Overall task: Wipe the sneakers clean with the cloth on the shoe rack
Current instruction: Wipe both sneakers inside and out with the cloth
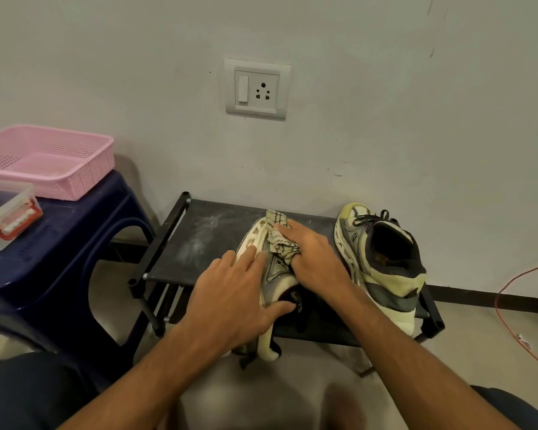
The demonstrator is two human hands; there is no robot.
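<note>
Both forearms reach forward, left hand splayed flat, right hand pinching, thumb tucked under.

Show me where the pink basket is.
Upper left in head view: the pink plastic basket sits on the dark blue plastic stool, beside the black shoe rack.
</note>
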